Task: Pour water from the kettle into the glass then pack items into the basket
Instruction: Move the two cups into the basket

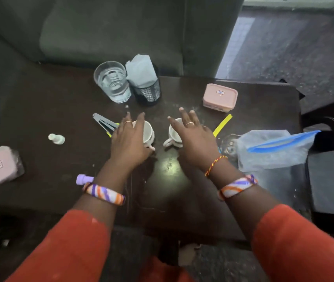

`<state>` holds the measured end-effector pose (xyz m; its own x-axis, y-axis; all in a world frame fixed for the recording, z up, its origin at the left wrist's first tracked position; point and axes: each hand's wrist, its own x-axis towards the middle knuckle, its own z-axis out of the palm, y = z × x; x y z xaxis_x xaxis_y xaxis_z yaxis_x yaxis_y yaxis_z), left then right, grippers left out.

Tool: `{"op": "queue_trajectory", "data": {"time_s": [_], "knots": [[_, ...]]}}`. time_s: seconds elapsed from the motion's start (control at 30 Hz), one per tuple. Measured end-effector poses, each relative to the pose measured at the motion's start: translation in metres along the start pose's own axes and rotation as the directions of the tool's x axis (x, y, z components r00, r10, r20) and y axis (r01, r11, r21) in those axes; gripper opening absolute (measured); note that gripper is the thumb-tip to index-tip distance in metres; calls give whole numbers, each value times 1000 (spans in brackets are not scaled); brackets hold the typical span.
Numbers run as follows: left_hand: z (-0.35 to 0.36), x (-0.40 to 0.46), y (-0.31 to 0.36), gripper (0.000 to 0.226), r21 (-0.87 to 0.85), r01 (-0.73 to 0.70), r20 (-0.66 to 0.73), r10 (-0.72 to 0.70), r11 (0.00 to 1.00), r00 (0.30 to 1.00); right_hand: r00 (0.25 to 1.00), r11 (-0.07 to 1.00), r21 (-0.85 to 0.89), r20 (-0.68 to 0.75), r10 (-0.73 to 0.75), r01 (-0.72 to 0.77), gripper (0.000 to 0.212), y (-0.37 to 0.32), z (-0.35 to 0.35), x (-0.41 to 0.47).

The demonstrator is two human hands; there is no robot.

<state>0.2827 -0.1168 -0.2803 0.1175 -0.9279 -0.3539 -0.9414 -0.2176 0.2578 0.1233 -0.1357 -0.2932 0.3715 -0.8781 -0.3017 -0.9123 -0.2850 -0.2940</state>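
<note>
Glass (112,82): far side of worktop (40,119), holds water; pour looks done.
Kettle, basket: not in view.
L hand (129,137): fingers spread wide, over left cup (146,132), nothing gripped.
R hand (191,135): spread wide, over right cup (174,134), nothing gripped.
Key relation: each cup sits directly under its own-side hand; handles point toward the person.
Next, prob.: close on cups for packing.

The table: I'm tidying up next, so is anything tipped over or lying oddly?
Yes. The small white bottle lies on its side left of the cups, and the pink container at the table's left edge sits tilted. The glass stands upright, holding water.
</note>
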Motion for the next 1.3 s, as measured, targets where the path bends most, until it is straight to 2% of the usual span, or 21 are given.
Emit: {"op": "queue_trajectory", "data": {"time_s": [0.1,0.23,0.33,0.4,0.53,0.63,0.73,0.83,0.97,1.13,1.3], "knots": [[2,8,-1,83,53,-51,32,50,997,998,998,999,-35,61,27,-24,63,0,0,12],[1,13,0,74,62,-27,41,25,998,999,999,999,-45,-34,2,-4,46,2,0,15],[-4,13,0,65,86,-29,42,26,996,999,998,999,3,-46,-31,31,46,4,-4,7],[-12,8,7,59,113,-53,17,52,992,999,996,994,103,-82,-20,29,50,7,-12,-6],[-35,-8,49,57,80,-202,-77,208,976,975,958,925,379,-256,127,-21,56,17,-50,-50],[-54,-20,108,62,80,-352,-31,355,933,934,912,901,419,-317,259,-110,51,46,-92,-88],[-70,-25,181,67,74,-461,11,462,884,887,863,896,384,-349,366,-224,49,93,-138,-122],[-81,-24,258,63,71,-568,19,569,820,822,795,879,337,-398,458,-338,48,146,-182,-150],[-84,-16,355,59,92,-727,68,724,681,687,674,785,326,-403,619,-527,50,221,-228,-170],[-66,10,452,46,72,-867,129,857,494,499,499,602,335,-348,794,-725,49,315,-244,-160],[-42,36,522,53,88,-929,198,907,360,371,333,394,405,-215,918,-825,46,387,-226,-154]]}}
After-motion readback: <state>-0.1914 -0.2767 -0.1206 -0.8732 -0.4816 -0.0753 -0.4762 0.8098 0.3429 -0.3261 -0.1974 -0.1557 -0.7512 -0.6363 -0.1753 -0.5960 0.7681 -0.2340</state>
